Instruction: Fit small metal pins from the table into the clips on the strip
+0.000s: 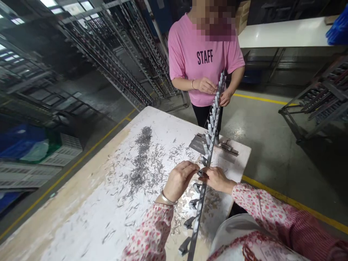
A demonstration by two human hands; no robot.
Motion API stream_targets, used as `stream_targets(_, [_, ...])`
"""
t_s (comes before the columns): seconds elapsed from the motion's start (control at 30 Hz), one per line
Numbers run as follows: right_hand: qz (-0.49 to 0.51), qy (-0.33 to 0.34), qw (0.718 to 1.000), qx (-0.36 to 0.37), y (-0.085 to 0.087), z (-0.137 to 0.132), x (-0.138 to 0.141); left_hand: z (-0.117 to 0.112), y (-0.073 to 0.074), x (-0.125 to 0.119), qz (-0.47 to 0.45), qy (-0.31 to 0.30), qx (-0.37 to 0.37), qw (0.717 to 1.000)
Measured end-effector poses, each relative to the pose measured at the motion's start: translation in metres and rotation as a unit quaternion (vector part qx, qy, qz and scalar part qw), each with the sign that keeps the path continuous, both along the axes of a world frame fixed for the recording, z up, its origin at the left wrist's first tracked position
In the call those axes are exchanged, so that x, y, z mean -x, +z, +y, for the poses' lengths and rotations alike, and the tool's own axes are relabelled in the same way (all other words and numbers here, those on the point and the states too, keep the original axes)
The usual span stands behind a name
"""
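The white bench [84, 223], browned along its left side, is littered with thin metal pieces [143, 156]. Over it, left hand [181, 179] and right hand [216, 178] pinch a grey part [200, 173] at the long bar [200, 206]. Racks [130, 54] and a yellow line [263, 98] occupy the concrete floor [252, 127].

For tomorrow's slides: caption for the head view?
Left hand and right hand meet at a grey part on a bar over a white table, a co-worker opposite.

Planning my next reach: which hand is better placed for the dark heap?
Probably your left hand: it's nearer the dark heap, on the same side of the bar. Your right hand is beyond it.
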State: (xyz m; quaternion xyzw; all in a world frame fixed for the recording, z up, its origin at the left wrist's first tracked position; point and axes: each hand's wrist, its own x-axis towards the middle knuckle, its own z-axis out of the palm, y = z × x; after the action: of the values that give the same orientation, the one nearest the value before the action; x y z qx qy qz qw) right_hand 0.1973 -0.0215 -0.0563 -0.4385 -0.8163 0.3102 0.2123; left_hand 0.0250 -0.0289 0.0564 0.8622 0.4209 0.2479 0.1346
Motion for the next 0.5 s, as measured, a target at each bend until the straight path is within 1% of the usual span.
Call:
stream_targets(0.07, [-0.005,0.001,1.000,0.000,0.002,0.000,-0.001,0.001,0.004,-0.002,0.005,-0.013,0.011,1.000])
stream_targets(0.13, [-0.006,0.004,1.000,-0.002,0.003,-0.001,-0.002,0.004,0.002,0.001,-0.016,-0.029,0.023,0.999])
stream_targets(0.17, [-0.003,0.004,1.000,-0.004,0.002,-0.001,-0.003,0.006,-0.003,0.005,-0.039,-0.028,0.029,0.998])
stream_targets(0.2, [0.004,0.004,1.000,-0.006,0.001,-0.002,-0.004,0.009,-0.011,0.011,-0.065,-0.011,0.037,0.997])
stream_targets(0.23, [0.015,0.005,1.000,-0.006,0.000,-0.003,-0.005,0.012,-0.022,0.020,-0.089,0.028,0.047,0.995])
stream_targets(0.27, [0.029,0.008,1.000,-0.005,-0.001,-0.004,-0.006,0.016,-0.038,0.030,-0.095,0.089,0.066,0.989])
stream_targets(0.3, [0.048,0.011,0.999,-0.003,-0.003,-0.006,-0.007,0.019,-0.056,0.041,-0.088,0.161,0.093,0.979])
stream_targets(0.33, [0.070,0.014,0.997,0.002,-0.004,-0.008,-0.009,0.021,-0.077,0.053,-0.057,0.236,0.127,0.962])
stream_targets(0.37, [0.094,0.013,0.995,0.006,-0.005,-0.011,-0.012,0.022,-0.100,0.065,-0.001,0.290,0.179,0.940])
stream_targets(0.43, [0.146,-0.012,0.989,0.004,-0.007,-0.019,-0.017,0.021,-0.145,0.084,0.044,0.317,0.233,0.918])
stream_targets(0.5, [0.184,-0.047,0.982,-0.014,-0.008,-0.027,-0.023,0.018,-0.185,0.096,0.075,0.334,0.271,0.900])
